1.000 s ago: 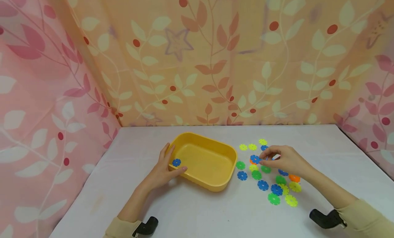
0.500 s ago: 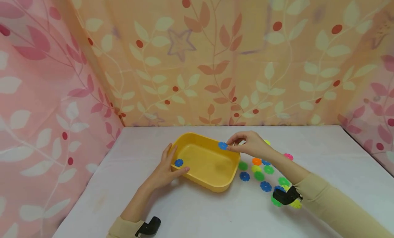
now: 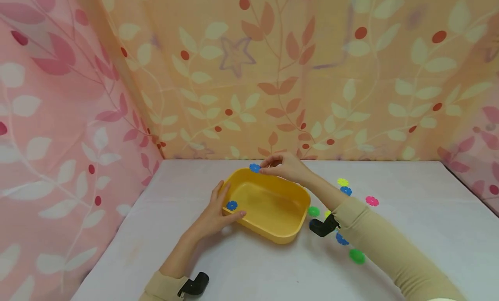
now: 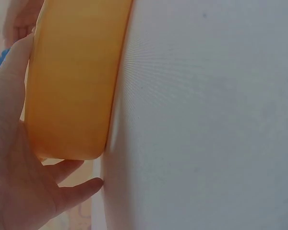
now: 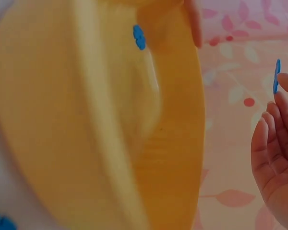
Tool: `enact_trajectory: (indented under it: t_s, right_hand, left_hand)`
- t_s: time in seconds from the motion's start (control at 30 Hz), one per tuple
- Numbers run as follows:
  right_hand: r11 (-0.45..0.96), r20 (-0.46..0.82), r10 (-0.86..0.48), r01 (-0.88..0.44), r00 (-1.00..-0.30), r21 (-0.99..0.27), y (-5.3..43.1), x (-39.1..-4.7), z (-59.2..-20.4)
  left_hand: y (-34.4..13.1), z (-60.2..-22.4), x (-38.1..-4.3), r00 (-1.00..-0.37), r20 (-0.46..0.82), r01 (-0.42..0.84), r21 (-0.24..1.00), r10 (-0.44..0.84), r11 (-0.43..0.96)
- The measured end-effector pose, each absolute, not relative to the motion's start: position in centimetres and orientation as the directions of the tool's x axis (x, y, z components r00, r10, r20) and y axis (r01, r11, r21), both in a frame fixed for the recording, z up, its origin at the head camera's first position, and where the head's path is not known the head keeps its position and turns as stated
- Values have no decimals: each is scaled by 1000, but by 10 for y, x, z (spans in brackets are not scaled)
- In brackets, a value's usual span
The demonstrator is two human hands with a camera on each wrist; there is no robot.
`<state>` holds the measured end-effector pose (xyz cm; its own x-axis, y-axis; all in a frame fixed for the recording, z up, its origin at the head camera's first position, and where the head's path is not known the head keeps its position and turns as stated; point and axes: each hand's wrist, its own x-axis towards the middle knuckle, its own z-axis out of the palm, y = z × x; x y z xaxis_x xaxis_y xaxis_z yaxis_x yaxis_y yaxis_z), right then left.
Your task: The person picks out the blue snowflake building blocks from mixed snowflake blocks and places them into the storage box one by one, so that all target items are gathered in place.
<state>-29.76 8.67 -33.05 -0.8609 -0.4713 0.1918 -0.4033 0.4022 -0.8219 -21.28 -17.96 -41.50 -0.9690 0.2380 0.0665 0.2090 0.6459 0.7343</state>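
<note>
Between thumb and fingertips, my right hand (image 3: 287,167) pinches a blue notched plastic disc (image 3: 255,167), a flower-shaped linking piece. It is held above the far rim of a yellow plastic basin (image 3: 269,208). In the right wrist view the same held disc (image 5: 277,76) appears edge-on. My left hand (image 3: 213,214) grips the basin's left corner, thumb over the near rim and fingers along the left side. The left wrist view shows the basin's outer wall (image 4: 74,86) against that hand (image 4: 19,163). A second blue disc (image 3: 231,205) lies inside the basin near the left thumb.
Right of the basin, several loose discs lie on the white table, among them a pink disc (image 3: 372,201), a yellow disc (image 3: 343,182) and a green disc (image 3: 357,256). My right sleeve (image 3: 374,231) covers others. A patterned curtain (image 3: 273,76) hangs behind.
My right hand has picked up a blue disc from the scattered pieces and carried it left, over to the basin's far rim. My left hand keeps its hold on the basin.
</note>
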Motion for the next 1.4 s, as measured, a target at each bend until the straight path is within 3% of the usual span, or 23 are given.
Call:
enact_trajectory:
  t_s: [0.23,0.7,1.4]
  right_hand:
    - [377,198,-509,-424,-838,-823,57,-315,-338]
    - [401,173,-683,-563,-709,-723,23,-334,-366]
    - [537,-16,-708,-523,-706,-662,15,-334,-397]
  left_hand:
    - [-179,-416,-214,-970,59,201,745,236,637]
    - [-181,-415,-215,-970,65,205,742,236,638]
    - [-181,-415,-214,-971,50,192,742,233,642]
